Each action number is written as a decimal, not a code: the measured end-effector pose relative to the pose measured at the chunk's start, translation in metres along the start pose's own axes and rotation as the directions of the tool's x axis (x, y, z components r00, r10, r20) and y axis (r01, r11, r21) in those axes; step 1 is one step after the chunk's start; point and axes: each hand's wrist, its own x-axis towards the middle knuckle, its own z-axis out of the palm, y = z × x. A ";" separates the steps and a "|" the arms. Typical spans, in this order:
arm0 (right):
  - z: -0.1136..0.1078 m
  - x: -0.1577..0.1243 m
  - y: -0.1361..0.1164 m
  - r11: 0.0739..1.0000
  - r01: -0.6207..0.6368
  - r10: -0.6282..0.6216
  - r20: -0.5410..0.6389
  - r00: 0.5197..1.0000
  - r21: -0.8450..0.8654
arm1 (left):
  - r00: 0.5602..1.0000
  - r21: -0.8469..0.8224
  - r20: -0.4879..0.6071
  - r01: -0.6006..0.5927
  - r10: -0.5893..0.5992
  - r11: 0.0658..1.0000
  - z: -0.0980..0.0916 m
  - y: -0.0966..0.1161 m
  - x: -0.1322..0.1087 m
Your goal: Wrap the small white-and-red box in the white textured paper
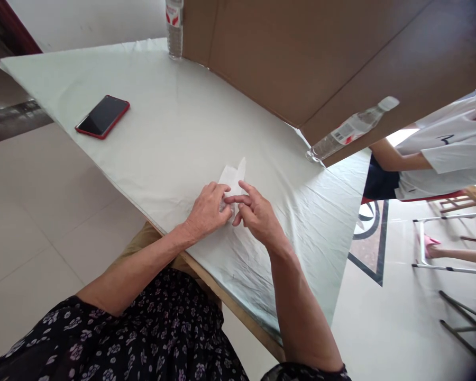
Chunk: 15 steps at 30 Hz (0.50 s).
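Note:
A small, thin white piece that looks like tissue paper (pixel 232 175) lies on the pale tablecloth near the table's front edge, with one corner sticking up. My left hand (pixel 208 208) is closed on its near left part, thumb and fingers curled around it. From the right, my right hand (pixel 257 214) reaches over the same piece with its fingers apart. Its index finger stretches toward my left fingertips and touches the white piece. Both hands cover much of the near part, so its full shape is hidden.
A phone in a red case (pixel 104 116) lies at the left. A large brown cardboard panel (pixel 262 58) stands at the back, with a clear plastic bottle (pixel 175 32) at its left and a tilted bottle (pixel 351 129) at its right. A person in a white shirt (pixel 452 143) sits beyond.

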 end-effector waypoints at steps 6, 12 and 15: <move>-0.001 -0.002 0.015 0.993 0.096 -0.111 -0.251 0.962 -0.071 | 0.999 0.018 0.031 -0.031 0.031 0.999 -0.003 -0.001 -0.001; 0.012 0.007 0.015 0.909 0.166 -0.223 -0.111 0.968 -0.383 | 0.989 0.157 0.028 -0.147 0.144 0.977 -0.004 -0.001 -0.004; 0.009 0.009 0.019 0.933 0.173 -0.232 -0.158 0.960 -0.314 | 0.979 0.184 0.018 -0.202 0.202 0.962 -0.003 -0.003 -0.005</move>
